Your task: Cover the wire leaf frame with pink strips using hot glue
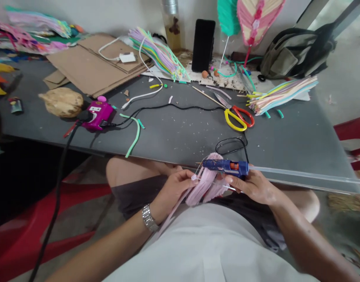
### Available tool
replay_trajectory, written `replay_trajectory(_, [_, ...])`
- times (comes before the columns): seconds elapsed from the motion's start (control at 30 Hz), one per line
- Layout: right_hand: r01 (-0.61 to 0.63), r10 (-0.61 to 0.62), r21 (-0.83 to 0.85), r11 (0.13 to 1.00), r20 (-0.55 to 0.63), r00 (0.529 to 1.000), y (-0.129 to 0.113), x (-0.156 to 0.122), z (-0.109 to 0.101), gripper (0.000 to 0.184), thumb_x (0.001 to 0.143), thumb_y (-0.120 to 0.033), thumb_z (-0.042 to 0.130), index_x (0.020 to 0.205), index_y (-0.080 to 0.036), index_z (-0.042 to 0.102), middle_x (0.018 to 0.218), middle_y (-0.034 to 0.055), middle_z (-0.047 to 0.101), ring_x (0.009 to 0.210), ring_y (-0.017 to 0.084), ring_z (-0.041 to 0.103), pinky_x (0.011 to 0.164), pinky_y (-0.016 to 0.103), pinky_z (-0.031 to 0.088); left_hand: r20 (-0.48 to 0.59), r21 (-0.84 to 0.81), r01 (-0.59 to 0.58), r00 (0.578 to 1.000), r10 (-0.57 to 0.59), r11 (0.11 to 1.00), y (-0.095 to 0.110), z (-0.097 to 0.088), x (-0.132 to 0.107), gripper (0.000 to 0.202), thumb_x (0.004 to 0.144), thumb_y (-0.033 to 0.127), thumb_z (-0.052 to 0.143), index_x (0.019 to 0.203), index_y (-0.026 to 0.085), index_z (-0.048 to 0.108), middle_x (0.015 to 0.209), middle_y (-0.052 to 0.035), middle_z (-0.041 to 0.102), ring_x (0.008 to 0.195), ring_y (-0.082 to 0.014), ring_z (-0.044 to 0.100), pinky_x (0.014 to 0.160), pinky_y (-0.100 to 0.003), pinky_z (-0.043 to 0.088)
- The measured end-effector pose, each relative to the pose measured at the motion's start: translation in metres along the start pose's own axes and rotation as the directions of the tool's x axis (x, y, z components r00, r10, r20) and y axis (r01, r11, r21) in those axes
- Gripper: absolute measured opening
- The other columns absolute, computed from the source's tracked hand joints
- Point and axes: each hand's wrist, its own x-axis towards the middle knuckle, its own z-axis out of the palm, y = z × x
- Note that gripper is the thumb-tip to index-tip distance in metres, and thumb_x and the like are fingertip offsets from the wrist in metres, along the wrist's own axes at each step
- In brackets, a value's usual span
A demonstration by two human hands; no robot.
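- Left hand [172, 192]: grip pinched on the pink pleated piece [198, 192], by the tabletop's [174, 135] near edge; folds formed, strip trailing loose, so seemingly unfinished.
- Right hand [256, 187]: grip wrapped around the glue gun [219, 166].

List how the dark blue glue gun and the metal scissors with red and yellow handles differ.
The dark blue glue gun has an orange part; the metal scissors with red and yellow handles show two coloured loops. The right hand holds the gun, while the scissors lie on the grey table. A long translucent stick extends from the gun's rear; none extends from the scissors. Both tips point roughly leftward.
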Motion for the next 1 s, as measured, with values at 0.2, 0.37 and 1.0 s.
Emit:
replay_trajectory(0.2, [0.019, -0.019, -0.032, 0.999, 0.001, 1.000, 0.001, 0.001, 0.001, 0.046, 0.093, -0.061, 0.060, 0.092, -0.017, 0.072, 0.069, -0.0009, 0.059, 0.063, 0.014, 0.052, 0.059, 0.026, 0.045, 0.143, 0.072, -0.061, 0.988, 0.050, 0.996, -0.005, -0.009, 0.007, 0.039, 0.060, 0.036, 0.094, 0.069, 0.014, 0.063, 0.072, 0.0022, 0.062, 0.065, -0.0096, 0.053, 0.065, -0.022, 0.041])
replay_trajectory(0.37, [0.090, -0.083, -0.149, 0.985, 0.049, 0.995, -0.012, 0.003, -0.008, 0.045, 0.095, -0.059, 0.059, 0.093, -0.016, 0.073, 0.070, -0.0008, 0.059, 0.067, 0.014, 0.053, 0.063, 0.026, 0.045, 0.166, 0.017, 0.013, 0.986, -0.016, 1.000, -0.001, -0.004, 0.012, 0.042, 0.054, 0.032, 0.096, 0.067, 0.014, 0.060, 0.069, 0.0034, 0.061, 0.061, -0.0091, 0.054, 0.062, -0.022, 0.042])
replay_trajectory(1.0, [0.118, -0.053, 0.116, 0.986, -0.454, 0.890, -0.016, 0.046, -0.045, 0.040, 0.061, -0.044, 0.090, 0.087, -0.018, 0.073, 0.092, 0.0080, 0.077, 0.066, 0.017, 0.061, 0.054, 0.028, 0.048, 0.116, -0.108, 0.025, 0.993, -0.012, 0.994, 0.050, 0.019, 0.021, 0.034, 0.057, 0.027, 0.093, 0.071, 0.014, 0.065, 0.065, 0.0017, 0.066, 0.056, -0.0094, 0.058, 0.060, -0.022, 0.047])
